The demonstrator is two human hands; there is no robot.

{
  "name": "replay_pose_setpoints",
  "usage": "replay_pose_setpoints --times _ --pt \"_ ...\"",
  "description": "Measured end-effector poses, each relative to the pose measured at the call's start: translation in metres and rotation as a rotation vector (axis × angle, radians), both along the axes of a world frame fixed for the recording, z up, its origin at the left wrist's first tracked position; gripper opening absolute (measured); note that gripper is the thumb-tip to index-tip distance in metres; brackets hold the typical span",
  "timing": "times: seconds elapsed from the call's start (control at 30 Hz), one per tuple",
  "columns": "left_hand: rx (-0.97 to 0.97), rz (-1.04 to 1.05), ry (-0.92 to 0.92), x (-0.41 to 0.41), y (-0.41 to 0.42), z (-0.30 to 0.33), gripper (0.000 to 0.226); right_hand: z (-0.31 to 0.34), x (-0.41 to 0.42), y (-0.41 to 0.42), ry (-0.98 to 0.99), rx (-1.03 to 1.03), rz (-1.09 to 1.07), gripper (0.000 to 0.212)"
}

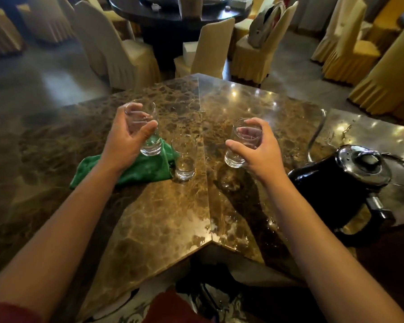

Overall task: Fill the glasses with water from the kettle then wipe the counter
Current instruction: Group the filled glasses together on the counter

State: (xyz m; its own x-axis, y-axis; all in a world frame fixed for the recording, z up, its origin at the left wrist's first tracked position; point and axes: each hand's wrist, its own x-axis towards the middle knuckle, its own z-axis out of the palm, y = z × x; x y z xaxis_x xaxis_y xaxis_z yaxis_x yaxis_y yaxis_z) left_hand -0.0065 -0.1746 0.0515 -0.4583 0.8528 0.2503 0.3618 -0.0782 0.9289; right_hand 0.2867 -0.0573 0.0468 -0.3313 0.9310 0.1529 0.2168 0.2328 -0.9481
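Left hand (126, 138) grips one clear glass (147, 136) over the green cloth (135, 169) left of centre; right hand (259, 150) grips another glass (243, 143), black kettle (341, 190) far right.

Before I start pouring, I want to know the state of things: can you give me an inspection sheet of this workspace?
Surface: marble counter, glossy, with a seam down the middle.
Job's things: three glasses; left glass and right glass held, middle glass standing on the counter; black kettle at right, lid closed.
Clutter: green cloth crumpled beside the middle glass.
Hands: left hand grips the left glass; right hand grips the right glass.
Cables: nothing seen.
Surroundings: covered chairs and a dark round table behind.
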Motion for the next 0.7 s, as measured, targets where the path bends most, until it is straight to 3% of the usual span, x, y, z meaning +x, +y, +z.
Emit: replay_pose_setpoints --times 0.3,0.7 --pt "-0.163 -0.318 -0.003 -0.033 0.109 -0.009 0.065 -0.017 -0.054 0.063 -0.068 0.014 -0.014 0.064" --pt "-0.256 -0.418 0.012 -0.024 0.146 -0.053 0.061 -0.05 -0.088 0.083 -0.103 -0.038 -0.047 0.072"
